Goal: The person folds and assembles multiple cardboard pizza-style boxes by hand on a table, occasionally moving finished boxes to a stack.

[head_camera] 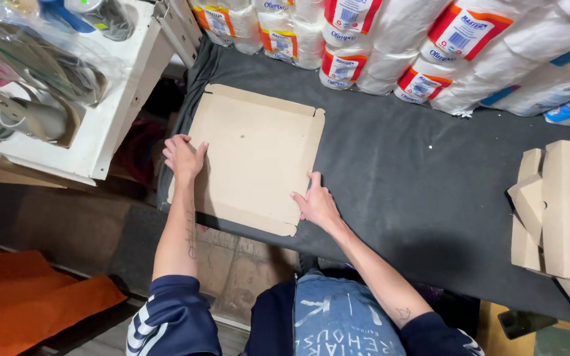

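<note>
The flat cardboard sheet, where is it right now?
In the head view the cardboard sheet lies flat at the left end of the dark table, under the left hand and right hand, just below the wrapped paper rolls.

Stacked cardboard boxes run off the right edge; wrapped paper rolls are cut at the top; bagged items blur together, upper left.

Dark grey felt-topped bench, pretty cluttered. Wrapped white paper rolls stacked all along the far edge. Pile of folded cardboard boxes at the right edge. Off the left edge, a white shelf unit stuffed with plastic-bagged odds and ends, plus orange cloth down on the floor.
</note>
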